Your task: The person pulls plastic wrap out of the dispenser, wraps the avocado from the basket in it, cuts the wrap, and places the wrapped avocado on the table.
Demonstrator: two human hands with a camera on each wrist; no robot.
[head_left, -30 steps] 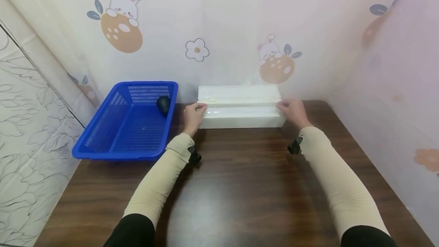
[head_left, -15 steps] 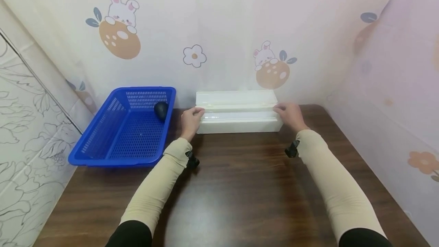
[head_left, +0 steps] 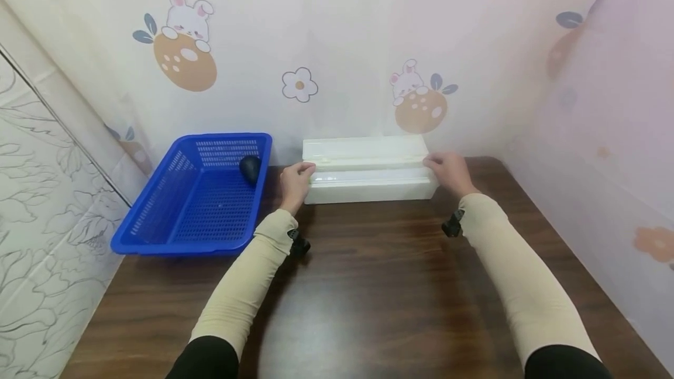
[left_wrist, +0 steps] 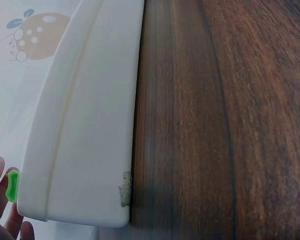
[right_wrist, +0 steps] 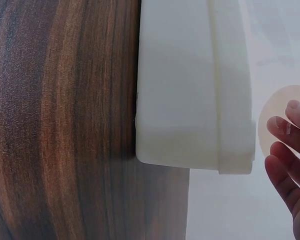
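A long white cling film dispenser [head_left: 371,192] stands at the back of the table, its lid [head_left: 363,146] raised behind. Shiny clear film [head_left: 363,175] lies across its top. My left hand [head_left: 293,185] pinches at the film's left end with thumb and index finger. Beside those fingers, a green slider [left_wrist: 13,186] shows on the dispenser's edge in the left wrist view. My right hand [head_left: 451,174] pinches the film at the right end. In the right wrist view, a clear glint shows at the fingertips [right_wrist: 277,124]. The film's exact edge is hard to see.
Left of the dispenser is a blue plastic basket [head_left: 192,248] with a dark, rounded object [head_left: 250,169] in its back right corner. A patterned curtain [head_left: 337,28] hangs close behind. The dark wooden table [head_left: 363,285] extends in front.
The head view has shifted slightly. Both hands stay at the two ends of the dispenser with little visible movement, and the basket is unmoved.
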